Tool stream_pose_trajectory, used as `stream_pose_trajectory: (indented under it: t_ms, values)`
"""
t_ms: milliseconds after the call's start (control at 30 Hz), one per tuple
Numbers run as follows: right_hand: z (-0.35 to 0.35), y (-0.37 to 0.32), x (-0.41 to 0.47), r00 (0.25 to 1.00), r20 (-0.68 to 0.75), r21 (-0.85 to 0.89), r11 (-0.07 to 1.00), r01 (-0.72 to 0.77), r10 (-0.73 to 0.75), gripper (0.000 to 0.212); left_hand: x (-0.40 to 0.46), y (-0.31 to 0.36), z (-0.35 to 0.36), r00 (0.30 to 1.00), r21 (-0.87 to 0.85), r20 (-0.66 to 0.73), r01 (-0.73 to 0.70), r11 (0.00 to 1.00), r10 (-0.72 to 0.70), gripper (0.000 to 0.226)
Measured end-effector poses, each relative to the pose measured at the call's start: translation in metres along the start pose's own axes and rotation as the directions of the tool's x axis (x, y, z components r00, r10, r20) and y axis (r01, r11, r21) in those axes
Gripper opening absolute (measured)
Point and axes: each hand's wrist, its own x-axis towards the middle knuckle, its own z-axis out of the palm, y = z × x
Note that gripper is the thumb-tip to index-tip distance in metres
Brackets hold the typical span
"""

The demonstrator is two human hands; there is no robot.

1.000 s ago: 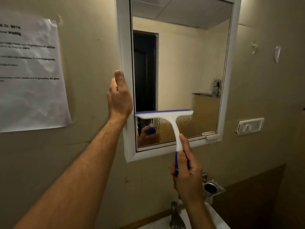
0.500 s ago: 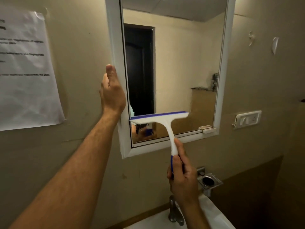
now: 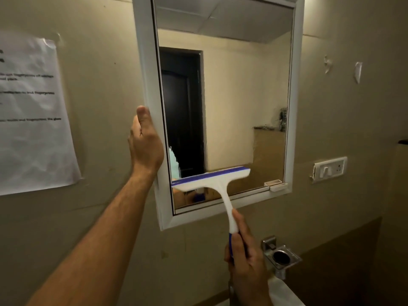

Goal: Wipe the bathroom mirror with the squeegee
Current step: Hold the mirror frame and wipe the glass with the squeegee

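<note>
White-and-blue plastic squeegee (image 3: 217, 184): we see the right hand (image 3: 247, 259) wrapped around the blue end of its handle, fingers curled tight, one finger laid up along the white shaft. Handle runs from the grip toward 11 o'clock up to the head. The head lies against the glass low in the mirror (image 3: 242, 96), blue blade edge on top, tilted so its right end sits a little higher. Its left end is at the frame's inner left edge; its right end stops about mid-width of the glass.

Left hand (image 3: 145, 146) is at 10 o'clock from the squeegee head, gripping the outer left edge of the white mirror frame (image 3: 145, 62), thumb up along the frame face, fingers hidden behind the edge.

Glass to the right of the blade, at 3 o'clock, looks streaky; the rest reflects a dark doorway and a ceiling.

Further out: a printed paper sheet (image 3: 33, 115) on the wall at 9 o'clock of the mirror, text too blurred to read. A switch plate (image 3: 330, 170) at 3 o'clock of the squeegee head. A metal holder (image 3: 280, 258) fixed to the wall just right of the right hand. A white sink edge (image 3: 284, 292) at 5 o'clock of that hand, near the bottom border.
</note>
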Motion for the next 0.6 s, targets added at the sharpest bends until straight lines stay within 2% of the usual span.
stream_pose_trajectory:
  t_ms: [200, 333, 433, 600]
  values:
    - [-0.002, -0.032, 0.036, 0.999, 0.028, 0.038, 0.998, 0.040, -0.041, 0.032, -0.003, 0.003, 0.000, 1.000, -0.009, 0.010, 0.013, 1.000, -0.013, 0.055]
    - [-0.001, -0.011, 0.016, 0.999, 0.049, 0.088, 0.996, -0.008, 0.004, 0.034, -0.004, 0.003, 0.001, 1.000, -0.004, 0.000, 0.020, 1.000, -0.020, 0.055]
    - [-0.001, 0.008, -0.001, 0.999, 0.035, 0.059, 0.998, -0.010, 0.008, 0.037, -0.003, 0.002, 0.002, 0.999, -0.004, -0.016, 0.034, 0.999, -0.034, 0.057]
    - [-0.004, -0.010, 0.016, 0.999, 0.051, 0.052, 0.999, -0.006, 0.003, 0.039, -0.003, 0.002, 0.002, 1.000, -0.010, -0.015, 0.024, 1.000, -0.024, 0.057]
